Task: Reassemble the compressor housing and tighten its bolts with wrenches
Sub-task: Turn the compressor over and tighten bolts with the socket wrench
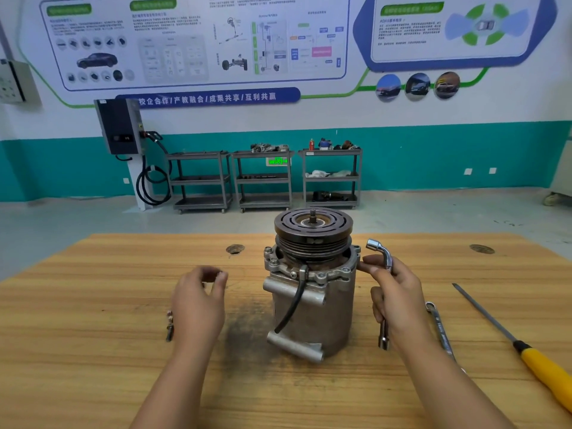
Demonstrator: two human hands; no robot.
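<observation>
Grasping L-socket wrench [383,252], right grip [399,301] touches compressor [325,320] flange; left grip [198,305] released, near compressor's left side.

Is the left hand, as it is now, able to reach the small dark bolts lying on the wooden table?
Probably yes: the left hand hovers close beside the small dark bolts, with nothing between them on the wooden table.

Compressor [309,305] stands mid-table [93,366]; small parts [169,326] lie left, spanner [441,331] and file [520,348] right.
</observation>
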